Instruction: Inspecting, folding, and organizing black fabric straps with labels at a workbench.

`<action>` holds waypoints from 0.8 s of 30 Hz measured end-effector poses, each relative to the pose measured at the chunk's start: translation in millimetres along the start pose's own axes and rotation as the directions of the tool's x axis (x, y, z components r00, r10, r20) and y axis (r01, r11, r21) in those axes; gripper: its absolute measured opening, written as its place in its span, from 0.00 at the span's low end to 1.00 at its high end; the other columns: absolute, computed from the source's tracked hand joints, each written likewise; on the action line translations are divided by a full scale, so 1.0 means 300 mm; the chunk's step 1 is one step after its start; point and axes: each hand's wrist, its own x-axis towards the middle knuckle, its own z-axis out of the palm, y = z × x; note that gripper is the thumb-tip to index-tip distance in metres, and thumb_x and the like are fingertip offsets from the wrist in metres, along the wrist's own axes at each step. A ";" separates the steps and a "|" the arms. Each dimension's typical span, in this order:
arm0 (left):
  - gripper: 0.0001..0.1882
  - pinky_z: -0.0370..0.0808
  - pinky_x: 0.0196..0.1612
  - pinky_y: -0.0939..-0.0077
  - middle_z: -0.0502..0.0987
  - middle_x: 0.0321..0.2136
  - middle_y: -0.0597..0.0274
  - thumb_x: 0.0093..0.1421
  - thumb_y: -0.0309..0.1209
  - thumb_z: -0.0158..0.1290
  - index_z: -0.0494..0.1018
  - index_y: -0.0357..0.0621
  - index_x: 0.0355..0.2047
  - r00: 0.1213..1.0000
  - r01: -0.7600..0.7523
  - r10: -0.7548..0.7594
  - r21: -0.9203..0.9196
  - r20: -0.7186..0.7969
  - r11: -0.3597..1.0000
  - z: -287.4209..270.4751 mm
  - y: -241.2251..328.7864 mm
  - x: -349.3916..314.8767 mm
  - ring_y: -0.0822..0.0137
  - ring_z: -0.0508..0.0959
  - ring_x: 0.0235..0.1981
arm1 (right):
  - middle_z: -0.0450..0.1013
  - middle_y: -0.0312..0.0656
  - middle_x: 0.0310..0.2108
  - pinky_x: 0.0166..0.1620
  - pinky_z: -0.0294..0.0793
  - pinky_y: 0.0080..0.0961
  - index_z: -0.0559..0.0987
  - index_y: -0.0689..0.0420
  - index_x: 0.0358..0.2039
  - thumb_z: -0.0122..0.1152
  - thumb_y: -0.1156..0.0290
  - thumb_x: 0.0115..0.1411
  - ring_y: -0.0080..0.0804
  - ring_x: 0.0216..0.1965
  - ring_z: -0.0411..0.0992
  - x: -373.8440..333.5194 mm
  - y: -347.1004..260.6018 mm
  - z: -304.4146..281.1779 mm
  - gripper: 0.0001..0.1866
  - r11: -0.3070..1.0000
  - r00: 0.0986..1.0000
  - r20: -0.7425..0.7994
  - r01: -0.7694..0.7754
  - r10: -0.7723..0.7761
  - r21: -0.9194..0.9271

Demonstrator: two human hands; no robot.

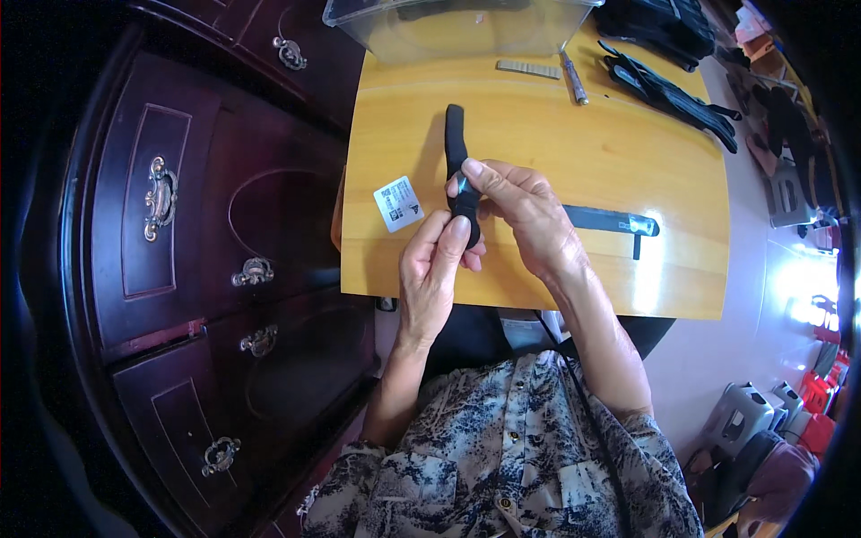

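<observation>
A black strap [456, 134] is held between my two hands over the near left part of the table. Its far end sticks out away from me, and a small shiny piece [463, 182] shows at the right fingertips. My left hand [432, 269] pinches the strap's looped near end, thumb on top. Just above it, my right hand [520, 202] is closed on the strap by the shiny piece, with thumb and forefinger together. To the left lies a white printed card [398, 203]. A dark flat bar [610, 220] with a shiny end and a short stub lies right of my right hand.
At the table's [395, 108] far edge stands a clear plastic bin [466, 40]. Near it lie a ruler-like strip [529, 69], a pen-like tool [575, 79], black straps [668, 94] and a black case [659, 31]. Dark wooden drawers [224, 206] flank the left; grey stools [740, 417] stand right.
</observation>
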 end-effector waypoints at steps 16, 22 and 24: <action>0.19 0.61 0.25 0.85 0.64 0.17 0.69 0.67 0.44 0.38 0.68 0.41 0.31 1.000 0.014 -0.016 -0.145 -0.014 0.989 0.041 0.031 0.013 0.79 0.64 0.19 | 0.71 0.43 0.45 0.45 0.67 0.28 0.79 0.56 0.39 0.58 0.64 0.56 0.37 0.43 0.67 -0.058 -0.045 -0.042 0.12 0.682 0.878 0.171 0.457 -0.446 -0.571; 0.18 0.60 0.23 0.87 0.64 0.17 0.71 0.67 0.43 0.40 0.68 0.41 0.30 0.998 0.053 -0.058 -0.186 -0.023 0.981 0.050 0.060 -0.004 0.80 0.63 0.18 | 0.73 0.42 0.40 0.46 0.65 0.30 0.80 0.59 0.38 0.54 0.67 0.60 0.35 0.41 0.65 -0.103 -0.096 0.007 0.11 0.554 0.866 0.149 0.428 -0.477 -0.714; 0.17 0.58 0.20 0.87 0.63 0.17 0.73 0.66 0.43 0.41 0.68 0.42 0.31 0.995 0.089 -0.098 -0.217 -0.030 0.972 0.053 0.075 -0.011 0.81 0.62 0.17 | 0.73 0.42 0.31 0.42 0.65 0.29 0.80 0.60 0.32 0.54 0.69 0.60 0.36 0.36 0.64 -0.111 -0.082 0.053 0.09 0.581 0.844 0.016 0.382 -0.535 -0.718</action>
